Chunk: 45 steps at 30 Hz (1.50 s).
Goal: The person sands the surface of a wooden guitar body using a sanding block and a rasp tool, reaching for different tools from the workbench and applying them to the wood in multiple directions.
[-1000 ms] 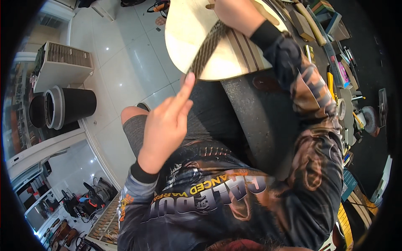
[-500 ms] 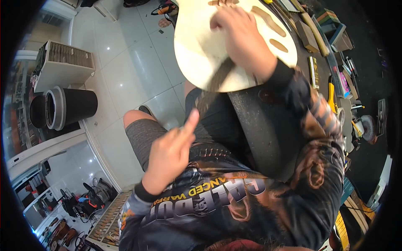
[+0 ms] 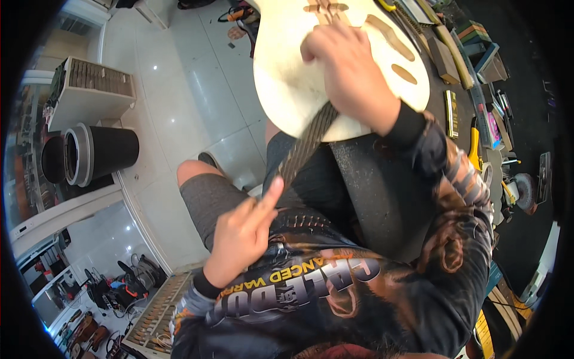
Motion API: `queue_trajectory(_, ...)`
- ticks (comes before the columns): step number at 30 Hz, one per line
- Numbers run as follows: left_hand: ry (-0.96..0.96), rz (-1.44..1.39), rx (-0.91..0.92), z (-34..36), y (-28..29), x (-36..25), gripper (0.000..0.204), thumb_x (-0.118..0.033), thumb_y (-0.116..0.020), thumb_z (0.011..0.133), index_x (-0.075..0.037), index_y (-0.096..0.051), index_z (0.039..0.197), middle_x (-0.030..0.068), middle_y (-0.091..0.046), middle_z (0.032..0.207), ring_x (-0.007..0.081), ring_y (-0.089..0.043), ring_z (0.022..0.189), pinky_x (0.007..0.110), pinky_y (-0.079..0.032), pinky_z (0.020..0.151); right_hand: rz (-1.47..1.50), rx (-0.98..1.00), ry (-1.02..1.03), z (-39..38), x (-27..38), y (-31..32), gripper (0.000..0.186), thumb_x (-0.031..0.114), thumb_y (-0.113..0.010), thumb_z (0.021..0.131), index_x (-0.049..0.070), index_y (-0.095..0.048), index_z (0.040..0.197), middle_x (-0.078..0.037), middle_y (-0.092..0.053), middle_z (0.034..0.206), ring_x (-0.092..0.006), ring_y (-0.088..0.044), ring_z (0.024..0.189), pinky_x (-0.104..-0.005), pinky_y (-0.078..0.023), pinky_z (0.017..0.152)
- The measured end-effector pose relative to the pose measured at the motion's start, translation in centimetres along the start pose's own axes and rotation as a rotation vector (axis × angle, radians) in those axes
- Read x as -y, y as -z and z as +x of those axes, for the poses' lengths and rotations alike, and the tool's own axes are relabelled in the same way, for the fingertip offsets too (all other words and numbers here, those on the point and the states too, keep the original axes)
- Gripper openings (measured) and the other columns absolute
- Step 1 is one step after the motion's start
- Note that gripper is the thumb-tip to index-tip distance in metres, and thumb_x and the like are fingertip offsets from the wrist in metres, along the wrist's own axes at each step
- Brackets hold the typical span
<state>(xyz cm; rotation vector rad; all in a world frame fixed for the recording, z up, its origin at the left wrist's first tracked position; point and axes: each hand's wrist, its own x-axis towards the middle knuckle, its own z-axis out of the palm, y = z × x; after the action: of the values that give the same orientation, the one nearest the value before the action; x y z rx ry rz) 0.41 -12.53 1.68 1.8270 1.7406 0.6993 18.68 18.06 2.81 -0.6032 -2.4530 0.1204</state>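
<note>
Dark file [image 3: 308,143] across a pale guitar body's [image 3: 287,72] edge.
The left hand [image 3: 245,232], index extended, meets its near end; the right hand [image 3: 357,78], half-curled, covers the far end (I can't tell either's grip).

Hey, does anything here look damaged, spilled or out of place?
Nothing plainly looks spilled or broken. The cut-outs in the pale guitar-shaped body have even outlines, so they look deliberate. The slanting dark tool runs from the right hand toward the left hand. One small oddity: pale specks, perhaps dust, on the dark bench edge.
</note>
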Motion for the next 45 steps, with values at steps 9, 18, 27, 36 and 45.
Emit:
queue_trajectory(9, -0.014, -0.032, -0.093, 1.6, 0.0, 0.9, 0.076, -0.009, -0.077, 0.101, -0.030, -0.055, 0.171, 0.0146, -0.062, 0.078, 0.0379, -0.067, 0.067, 0.053, -0.054, 0.065, -0.028, -0.041, -0.022, 1.5, -1.9, -2.0, 0.033, -0.006, -0.060, 0.085, 0.014, -0.068, 0.110, -0.007, -0.072, 0.111, -0.0340, -0.064, 0.118, -0.0493, -0.042, 0.105)
queue_trajectory(18, 0.023, -0.010, -0.130, 7.0, 0.9, 0.9, 0.075, -0.007, -0.076, 0.101, -0.026, -0.055, 0.171, 0.0191, -0.066, 0.083, 0.0399, -0.067, 0.070, 0.052, -0.054, 0.067, 0.007, -0.119, -0.059, 7.2, -5.7, -1.8, 0.017, -0.004, -0.053, 0.091, 0.005, -0.060, 0.104, -0.017, -0.066, 0.102, -0.0406, -0.061, 0.106, -0.0481, -0.044, 0.094)
queue_trajectory(27, 0.006, 0.000, -0.100, 6.5, 1.4, 0.9, 0.072, -0.011, -0.074, 0.105, -0.029, -0.054, 0.171, 0.0163, -0.061, 0.078, 0.0395, -0.066, 0.067, 0.053, -0.052, 0.064, -0.100, -0.143, 0.030, 5.4, -6.5, -2.8, 0.031, -0.007, -0.058, 0.088, 0.014, -0.069, 0.108, -0.006, -0.072, 0.101, -0.0336, -0.066, 0.108, -0.0478, -0.044, 0.098)
queue_trajectory(36, 0.015, -0.041, -0.057, 0.9, 0.5, 1.1, 0.072, -0.011, -0.075, 0.103, -0.029, -0.056, 0.170, 0.0136, -0.061, 0.078, 0.0369, -0.065, 0.067, 0.051, -0.053, 0.063, 0.029, -0.009, 0.021, 1.5, -0.6, -1.5, 0.033, -0.009, -0.057, 0.086, 0.015, -0.067, 0.107, -0.004, -0.071, 0.096, -0.0306, -0.066, 0.105, -0.0463, -0.044, 0.100)
queue_trajectory(45, -0.015, -0.008, -0.084, 1.9, 0.7, 2.2, 0.075, -0.011, -0.076, 0.103, -0.029, -0.054, 0.172, 0.0136, -0.058, 0.076, 0.0370, -0.064, 0.066, 0.051, -0.053, 0.064, 0.046, 0.012, -0.046, 2.2, -1.6, -2.2, 0.031, -0.008, -0.057, 0.086, 0.013, -0.066, 0.107, -0.005, -0.071, 0.096, -0.0307, -0.066, 0.103, -0.0456, -0.044, 0.098)
